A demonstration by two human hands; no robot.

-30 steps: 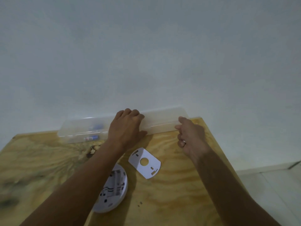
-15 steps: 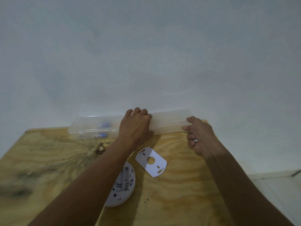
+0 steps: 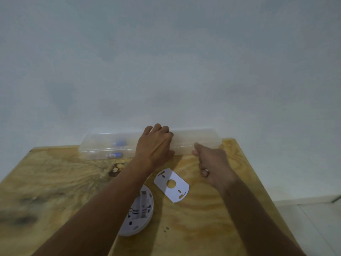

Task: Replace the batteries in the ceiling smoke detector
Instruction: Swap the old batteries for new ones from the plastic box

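A long clear plastic box (image 3: 99, 146) lies along the back edge of the wooden table (image 3: 55, 182), against the wall. Blue batteries (image 3: 120, 143) show through its left part. My left hand (image 3: 156, 145) rests on top of the box's middle, fingers curled over the lid and thumb at its front. My right hand (image 3: 212, 163) is at the box's front right, fingers loosely curled, thumb tip near the box edge. The white round smoke detector (image 3: 140, 211) lies back-up under my left forearm, its battery bay showing. Its white mounting plate (image 3: 172, 184) lies flat between my arms.
A white wall (image 3: 166, 71) rises straight behind the table. The table's right edge drops to a pale tiled floor (image 3: 313, 228). A dark knot (image 3: 114, 169) marks the wood near the box.
The view has shifted, so everything sits a little more to the right and higher. My right hand has slid slightly lower along the box front. My left hand stays on the lid.
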